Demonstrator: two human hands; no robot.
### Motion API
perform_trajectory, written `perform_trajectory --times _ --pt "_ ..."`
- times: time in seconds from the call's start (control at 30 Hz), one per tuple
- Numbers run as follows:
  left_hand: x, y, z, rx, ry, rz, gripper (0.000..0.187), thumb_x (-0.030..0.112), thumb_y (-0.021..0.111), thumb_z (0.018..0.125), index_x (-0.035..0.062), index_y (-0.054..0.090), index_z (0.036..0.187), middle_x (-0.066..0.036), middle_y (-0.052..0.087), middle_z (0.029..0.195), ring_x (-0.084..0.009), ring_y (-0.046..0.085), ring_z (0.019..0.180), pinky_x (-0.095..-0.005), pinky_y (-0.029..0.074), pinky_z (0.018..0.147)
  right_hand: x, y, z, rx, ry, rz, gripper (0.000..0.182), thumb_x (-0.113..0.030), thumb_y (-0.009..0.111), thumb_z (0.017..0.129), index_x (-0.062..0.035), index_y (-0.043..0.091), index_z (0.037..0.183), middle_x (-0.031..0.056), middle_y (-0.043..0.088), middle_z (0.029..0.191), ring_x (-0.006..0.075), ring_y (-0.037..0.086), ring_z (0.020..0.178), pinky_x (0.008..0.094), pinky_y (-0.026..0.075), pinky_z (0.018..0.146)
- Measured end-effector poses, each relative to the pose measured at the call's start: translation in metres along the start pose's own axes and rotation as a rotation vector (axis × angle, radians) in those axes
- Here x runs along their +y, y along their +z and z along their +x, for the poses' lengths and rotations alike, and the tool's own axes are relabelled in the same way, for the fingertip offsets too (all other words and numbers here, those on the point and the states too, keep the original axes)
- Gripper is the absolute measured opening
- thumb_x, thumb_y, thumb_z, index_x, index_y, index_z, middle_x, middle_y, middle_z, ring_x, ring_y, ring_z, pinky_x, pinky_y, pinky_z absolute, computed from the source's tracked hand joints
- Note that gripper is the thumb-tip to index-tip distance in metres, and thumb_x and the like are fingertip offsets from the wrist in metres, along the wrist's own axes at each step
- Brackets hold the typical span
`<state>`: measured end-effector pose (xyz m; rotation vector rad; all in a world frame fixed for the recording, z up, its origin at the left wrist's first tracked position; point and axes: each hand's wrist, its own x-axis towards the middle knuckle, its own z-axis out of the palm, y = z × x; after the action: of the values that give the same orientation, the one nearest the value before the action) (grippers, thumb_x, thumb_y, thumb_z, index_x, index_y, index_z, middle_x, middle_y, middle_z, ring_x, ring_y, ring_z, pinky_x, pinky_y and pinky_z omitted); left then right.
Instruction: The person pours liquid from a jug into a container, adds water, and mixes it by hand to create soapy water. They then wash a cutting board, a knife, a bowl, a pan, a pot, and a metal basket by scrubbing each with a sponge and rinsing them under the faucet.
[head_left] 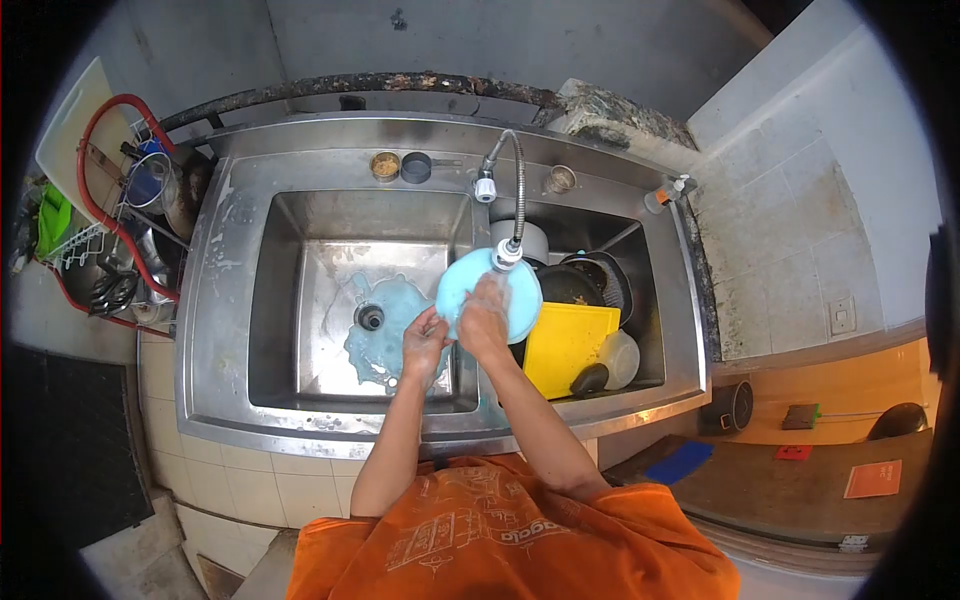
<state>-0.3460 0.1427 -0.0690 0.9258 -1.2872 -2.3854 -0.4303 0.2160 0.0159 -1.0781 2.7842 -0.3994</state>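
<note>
Steel fills your view: a double sink [230, 300] set under a grey wall, its left basin empty except for a blue-tinted puddle around the drain [370, 317], its right basin packed with a yellow tub [565, 345], dark pans [590, 280] and a clear container [620, 358]. You hold a light blue plate [470, 280] tilted over the divider, right beneath the flexible faucet [508, 190], so the water seems meant to run off into the empty basin. Your left hand [425, 335] is closed on the plate's lower rim to steady it, while your right hand [484, 318] lies pressed against its face, fingers curled; whether they hold a sponge, you cannot tell.
</note>
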Motion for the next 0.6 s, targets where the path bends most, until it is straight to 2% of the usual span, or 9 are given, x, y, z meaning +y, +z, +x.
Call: perform_trajectory --times 0.03,0.1,0.17,0.23,0.3,0.43,0.5,0.53,0.6 --pt "-0.003 0.000 0.001 0.000 0.001 0.004 0.037 -0.001 0.052 0.088 -0.0038 0.048 0.124 -0.011 0.059 0.103 -0.0144 0.060 0.085 -0.0271 0.054 0.073 -0.012 -0.017 0.005 -0.273 0.029 -0.010 0.052 -0.015 0.043 0.092 0.0180 0.030 0.129 0.0338 0.034 0.135 0.0469 0.030 0.128 0.0487 0.020 0.109" --pt "-0.009 -0.002 0.001 0.005 0.054 -0.074 0.039 -0.003 0.051 0.087 -0.0020 0.047 0.126 -0.010 0.060 0.103 -0.0123 0.060 0.084 -0.0259 0.053 0.071 0.000 0.024 0.018 -0.249 -0.031 0.033 0.053 -0.016 0.043 0.092 0.0147 0.028 0.132 0.0346 0.031 0.137 0.0459 0.029 0.129 0.0471 0.022 0.109" --pt "-0.001 -0.001 -0.003 -0.028 0.101 -0.045 0.039 -0.002 0.052 0.087 -0.0017 0.046 0.126 -0.009 0.060 0.102 -0.0122 0.060 0.085 -0.0255 0.053 0.070 -0.007 0.047 0.018 0.100 -0.085 0.366 0.053 -0.018 0.044 0.092 0.0090 0.029 0.135 0.0352 0.030 0.137 0.0446 0.029 0.130 0.0444 0.025 0.108" --pt "0.003 -0.001 -0.002 -0.063 0.148 -0.022 0.040 -0.001 0.053 0.088 -0.0015 0.045 0.127 -0.008 0.061 0.101 -0.0121 0.060 0.085 -0.0252 0.052 0.069 0.001 0.052 0.010 0.080 -0.117 0.387 0.053 -0.021 0.042 0.093 0.0040 0.028 0.138 0.0325 0.028 0.139 0.0424 0.030 0.131 0.0418 0.027 0.108" --pt "0.003 -0.007 0.005 0.003 -0.079 -0.075 0.042 0.002 0.057 0.087 -0.0007 0.045 0.127 -0.009 0.060 0.104 -0.0130 0.060 0.086 -0.0248 0.051 0.068 0.016 0.049 0.000 0.036 -0.327 0.423 0.053 -0.024 0.040 0.095 0.0030 0.027 0.138 0.0266 0.027 0.143 0.0388 0.027 0.134 0.0426 0.024 0.110" --pt "0.002 -0.002 0.012 -0.006 -0.060 -0.133 0.044 0.005 0.060 0.087 0.0009 0.043 0.127 -0.009 0.061 0.103 -0.0121 0.060 0.085 -0.0242 0.050 0.066 0.034 0.035 -0.006 0.032 -0.346 0.148 0.054 -0.027 0.039 0.095 0.0018 0.028 0.139 0.0210 0.027 0.146 0.0340 0.024 0.136 0.0434 0.020 0.111" --pt "0.011 0.004 0.016 -0.047 0.050 0.135 0.048 0.007 0.064 0.084 0.0033 0.046 0.128 -0.010 0.061 0.103 -0.0126 0.059 0.085 -0.0250 0.049 0.067 0.046 0.033 -0.007 -0.027 -0.360 0.007 0.055 -0.032 0.039 0.095 -0.0002 0.029 0.139 0.0175 0.027 0.147 0.0306 0.022 0.138 0.0436 0.017 0.112" --pt "0.011 0.004 0.020 -0.052 0.052 0.136 0.048 0.007 0.064 0.084 0.0033 0.046 0.128 -0.010 0.061 0.103 -0.0126 0.059 0.085 -0.0250 0.049 0.067 0.054 0.030 -0.008 -0.023 -0.358 0.005 0.055 -0.032 0.039 0.095 -0.0002 0.029 0.139 0.0175 0.027 0.147 0.0306 0.022 0.138 0.0436 0.017 0.112" --pt "0.009 0.000 0.028 -0.039 0.236 0.439 0.054 0.007 0.067 0.079 0.0061 0.048 0.129 -0.012 0.060 0.101 -0.0150 0.059 0.085 -0.0267 0.050 0.070 0.073 0.022 -0.012 -0.123 -0.410 -0.044 0.057 -0.037 0.039 0.095 -0.0026 0.030 0.140 0.0153 0.029 0.146 0.0294 0.023 0.137 0.0436 0.017 0.112"
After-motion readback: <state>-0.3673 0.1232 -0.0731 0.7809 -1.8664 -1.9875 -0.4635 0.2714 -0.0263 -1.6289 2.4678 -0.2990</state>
